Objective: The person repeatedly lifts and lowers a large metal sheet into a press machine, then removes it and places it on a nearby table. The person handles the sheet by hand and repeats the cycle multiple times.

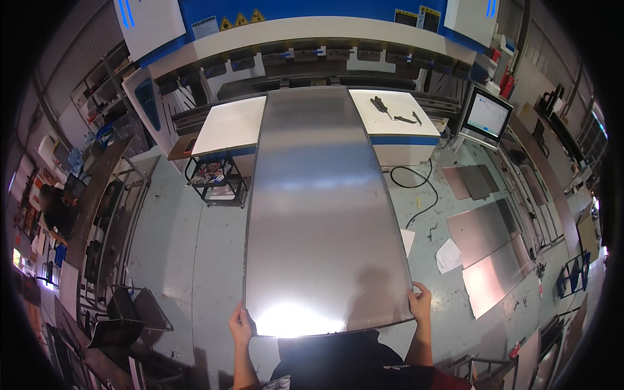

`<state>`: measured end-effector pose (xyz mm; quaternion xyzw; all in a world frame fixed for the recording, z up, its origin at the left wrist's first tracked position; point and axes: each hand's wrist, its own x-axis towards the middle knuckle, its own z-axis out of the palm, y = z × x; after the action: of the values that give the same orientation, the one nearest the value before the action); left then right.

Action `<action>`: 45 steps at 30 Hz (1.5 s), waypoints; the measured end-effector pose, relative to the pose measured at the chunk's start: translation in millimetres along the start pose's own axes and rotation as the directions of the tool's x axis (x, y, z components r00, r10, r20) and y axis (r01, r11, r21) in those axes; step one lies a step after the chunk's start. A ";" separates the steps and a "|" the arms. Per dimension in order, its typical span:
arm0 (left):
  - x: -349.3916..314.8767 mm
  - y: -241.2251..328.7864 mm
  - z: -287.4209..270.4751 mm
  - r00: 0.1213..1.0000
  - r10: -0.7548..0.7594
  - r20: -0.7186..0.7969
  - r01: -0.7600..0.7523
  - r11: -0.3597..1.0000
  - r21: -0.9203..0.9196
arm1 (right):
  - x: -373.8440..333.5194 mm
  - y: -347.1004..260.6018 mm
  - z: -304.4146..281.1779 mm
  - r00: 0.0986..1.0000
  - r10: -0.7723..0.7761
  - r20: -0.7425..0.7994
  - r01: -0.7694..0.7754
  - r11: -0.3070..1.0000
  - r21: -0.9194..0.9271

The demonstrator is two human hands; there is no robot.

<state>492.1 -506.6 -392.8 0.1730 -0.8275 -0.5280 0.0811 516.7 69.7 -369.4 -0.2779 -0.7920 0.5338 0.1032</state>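
Note:
A long, shiny metal sheet [318, 227] stretches from just in front of my body to the large blue and white machine [299, 26]. Its far end lies between two white support tables, the left table [231, 123] and the right table [390, 130]. My left hand [241, 323] grips the sheet's near left corner, thumb near the top edge. On the opposite near corner, my right hand [419, 301] holds the right edge. The fingers under the sheet are partly hidden. Dark tools [379, 104] rest on the right table.
A monitor [485, 117] stands right of the machine. Black cable [426, 201], paper [448, 256] and flat metal sheets [491, 240] lie on the floor at right. A small cart [220, 182] stands under the left table. A dark chair [130, 318] is at lower left; a person [57, 208] is far left.

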 end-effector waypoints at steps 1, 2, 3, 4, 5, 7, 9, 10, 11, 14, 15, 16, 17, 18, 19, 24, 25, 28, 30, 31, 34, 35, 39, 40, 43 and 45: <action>-0.1 1.1 0.5 1.000 0.008 -0.008 -0.008 1.000 -0.014 | 0.0 -0.4 0.0 0.999 0.031 -0.011 -0.031 0.999 -0.013; -0.2 2.4 0.7 1.000 0.014 -0.005 -0.014 1.000 -0.023 | 0.0 -0.9 0.0 1.000 -0.007 -0.003 0.007 1.000 -0.011; -0.3 3.4 1.0 1.000 0.025 -0.008 -0.026 0.999 -0.042 | 0.2 -1.4 0.2 1.000 -0.018 -0.004 0.018 1.000 -0.016; -0.2 4.1 1.3 0.999 0.036 -0.002 -0.036 0.998 -0.058 | 0.4 -2.0 0.3 1.000 0.003 -0.007 -0.003 1.000 -0.021; 0.0 4.4 1.5 0.996 0.085 -0.001 -0.084 0.992 -0.089 | 0.4 -2.5 0.2 1.000 -0.025 -0.006 0.025 0.999 -0.022; 0.7 2.9 2.2 0.999 0.037 0.006 -0.036 0.996 -0.078 | 0.4 -2.8 0.5 1.000 0.010 -0.018 -0.010 0.999 -0.036; 2.0 -0.8 3.1 0.998 0.056 0.002 -0.056 0.996 -0.071 | 0.6 -2.0 1.2 1.000 -0.003 -0.015 0.002 1.000 -0.009; 2.9 -3.4 3.5 0.997 0.083 -0.005 -0.083 0.994 -0.064 | 0.7 -1.1 1.6 1.000 0.022 -0.014 -0.022 1.000 0.013; 3.9 -5.9 3.8 0.992 0.125 -0.008 -0.125 0.989 -0.074 | 0.9 -0.2 1.8 1.000 -0.002 -0.015 0.002 1.000 0.004; 6.4 -12.9 3.1 0.997 0.076 0.027 -0.075 0.996 -0.046 | 3.0 2.4 2.1 1.000 -0.009 -0.002 0.009 1.000 -0.003; 7.1 -13.9 2.7 0.996 0.086 0.032 -0.085 0.996 -0.033 | 3.8 2.7 1.8 1.000 -0.009 0.000 0.009 1.000 -0.011; 7.5 -14.5 1.9 0.995 0.088 0.042 -0.086 0.996 -0.030 | 4.1 2.6 1.7 0.999 0.034 -0.007 -0.034 0.999 -0.023; 7.6 -14.3 1.5 0.995 0.088 0.051 -0.087 0.996 -0.028 | 4.5 2.2 1.3 1.000 -0.001 0.001 0.001 1.000 -0.020; 7.7 -13.6 1.0 0.994 0.094 0.055 -0.093 0.996 -0.015 | 4.4 1.4 0.9 1.000 0.007 0.000 -0.007 1.000 -0.020; 7.3 -12.4 0.8 0.993 0.099 0.058 -0.099 0.995 -0.002 | 4.1 0.4 0.7 0.999 0.044 -0.001 -0.044 0.999 -0.023; 5.4 -5.0 4.3 0.988 0.147 0.051 -0.147 0.989 -0.008 | 2.4 -4.6 0.4 1.000 0.020 -0.006 -0.020 0.999 -0.050; 5.1 -4.2 4.7 0.986 0.162 0.050 -0.161 0.987 -0.018 | 2.2 -4.9 0.6 0.999 0.043 -0.015 -0.044 0.997 -0.067; 5.0 -5.1 6.6 0.988 0.137 0.069 -0.137 0.991 -0.007 | 2.5 -3.6 2.2 0.996 0.074 -0.040 -0.077 0.994 -0.074; 5.7 -7.6 7.4 0.982 0.180 0.054 -0.181 0.983 0.016 | 3.3 -1.7 3.3 0.999 0.028 -0.042 -0.031 0.998 -0.062; 6.7 -8.8 8.0 0.985 0.163 0.060 -0.164 0.986 0.013 | 4.0 -0.7 3.7 0.997 0.062 -0.051 -0.066 0.995 -0.079; 7.8 -12.2 10.2 0.987 0.147 0.069 -0.147 0.989 0.008 | 5.0 3.1 4.6 0.996 0.068 -0.065 -0.074 0.993 -0.094; 8.0 -12.6 10.9 0.984 0.165 0.064 -0.166 0.986 0.008 | 5.3 4.4 4.8 0.998 0.018 -0.065 -0.024 0.996 -0.088; 5.3 -8.6 10.6 0.988 0.122 0.089 -0.125 0.992 0.025 | 4.0 9.2 6.5 0.997 0.020 -0.075 -0.027 0.995 -0.096; 4.6 -6.3 9.9 0.989 0.102 0.104 -0.107 0.993 0.050 | 3.6 10.0 6.9 0.995 0.061 -0.077 -0.069 0.993 -0.098; 2.9 -0.3 8.1 0.988 0.084 0.127 -0.096 0.991 0.089 | 3.8 11.3 7.7 0.995 0.081 -0.060 -0.085 0.994 -0.065; 2.7 1.6 8.6 0.975 0.186 0.121 -0.192 0.980 0.045 | 4.6 11.7 7.6 0.997 0.052 -0.055 -0.055 0.997 -0.056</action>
<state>486.6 -499.7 -395.1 0.0648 -0.8581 -0.5034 0.0778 513.3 69.5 -383.7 -0.3160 -0.7962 0.5057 0.1020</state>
